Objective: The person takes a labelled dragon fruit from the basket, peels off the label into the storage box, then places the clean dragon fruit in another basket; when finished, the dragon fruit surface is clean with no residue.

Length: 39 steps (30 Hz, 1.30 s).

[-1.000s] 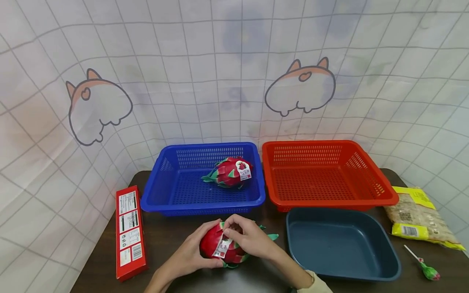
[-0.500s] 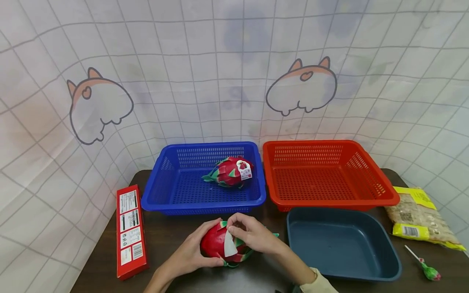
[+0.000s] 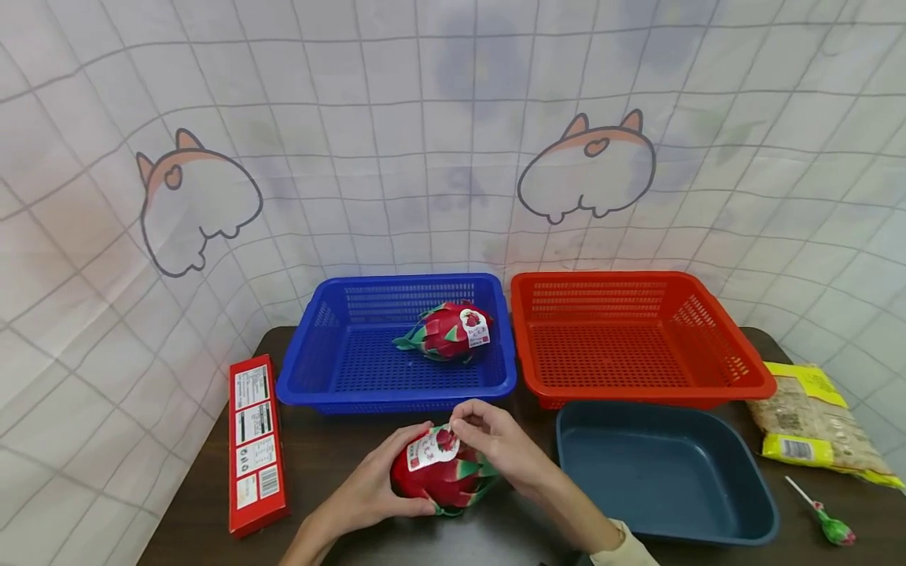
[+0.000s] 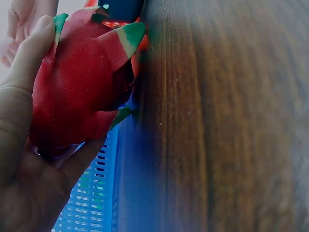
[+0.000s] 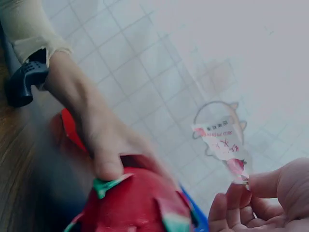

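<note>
A red dragon fruit [image 3: 449,489] with green-tipped scales is near the table's front, in front of the blue basket. From its left side my left hand [image 3: 368,483] grips it; in the left wrist view the thumb and fingers wrap round the fruit [image 4: 77,87]. My right hand [image 3: 506,450] pinches one end of a white label sticker [image 3: 433,450] with a dragon fruit picture. The sticker [image 5: 222,142] hangs off the fingertips, apart from the fruit [image 5: 137,205] in the right wrist view.
Behind are a blue basket [image 3: 396,398] holding another labelled dragon fruit [image 3: 444,334] and a red basket [image 3: 651,393]. A dark blue tub [image 3: 665,472] stands right of the hands. A red box [image 3: 256,448] lies left; a yellow-ended bag [image 3: 814,417] and lollipop [image 3: 831,523] lie far right.
My right hand has lifted the sticker from the fruit's skin and moved slightly up and right. The sticker's printed face has turned toward the head camera. The left hand keeps its grip.
</note>
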Motion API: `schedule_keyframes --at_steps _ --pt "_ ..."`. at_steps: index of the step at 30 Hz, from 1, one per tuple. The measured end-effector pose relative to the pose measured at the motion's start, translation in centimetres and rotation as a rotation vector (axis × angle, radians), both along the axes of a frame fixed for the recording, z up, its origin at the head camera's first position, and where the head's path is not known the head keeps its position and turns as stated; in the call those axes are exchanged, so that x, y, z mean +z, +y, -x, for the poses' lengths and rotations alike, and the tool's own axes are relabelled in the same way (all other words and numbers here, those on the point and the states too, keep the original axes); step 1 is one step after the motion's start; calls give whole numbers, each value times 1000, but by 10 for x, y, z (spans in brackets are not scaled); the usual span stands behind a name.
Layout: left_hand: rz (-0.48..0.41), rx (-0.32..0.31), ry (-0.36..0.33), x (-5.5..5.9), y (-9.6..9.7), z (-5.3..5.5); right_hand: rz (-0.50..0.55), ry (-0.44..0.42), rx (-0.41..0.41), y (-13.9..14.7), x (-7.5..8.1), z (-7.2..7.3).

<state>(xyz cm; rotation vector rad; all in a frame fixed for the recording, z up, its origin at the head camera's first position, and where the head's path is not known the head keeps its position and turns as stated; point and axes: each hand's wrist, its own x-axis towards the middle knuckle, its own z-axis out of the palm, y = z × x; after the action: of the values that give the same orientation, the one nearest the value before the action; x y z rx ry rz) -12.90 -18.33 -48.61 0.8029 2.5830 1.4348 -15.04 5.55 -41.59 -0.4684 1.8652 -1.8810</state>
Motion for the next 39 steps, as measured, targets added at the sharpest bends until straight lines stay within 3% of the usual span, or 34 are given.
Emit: schedule_keyframes --at_steps 6,11,14,19,24,28,35,39 --pt "-3 -13 -27 1 2 1 24 -29 -129 27 12 -6" --pt "13 0 -25 3 0 -1 -137 54 -297 72 18 -2" --pt "18 5 -21 3 -1 -1 -237 132 -330 102 17 1" --pt "23 5 -13 3 0 -2 -392 268 -288 148 16 3" --pt "22 5 -21 4 1 -2 -512 348 -211 176 14 6" --pt "31 9 -23 3 -1 -2 -547 410 -168 182 7 8" --pt "19 0 -33 2 0 -3 -619 665 -141 181 -12 7" --pt "12 0 -26 3 1 -2 -648 745 -127 178 -14 10"
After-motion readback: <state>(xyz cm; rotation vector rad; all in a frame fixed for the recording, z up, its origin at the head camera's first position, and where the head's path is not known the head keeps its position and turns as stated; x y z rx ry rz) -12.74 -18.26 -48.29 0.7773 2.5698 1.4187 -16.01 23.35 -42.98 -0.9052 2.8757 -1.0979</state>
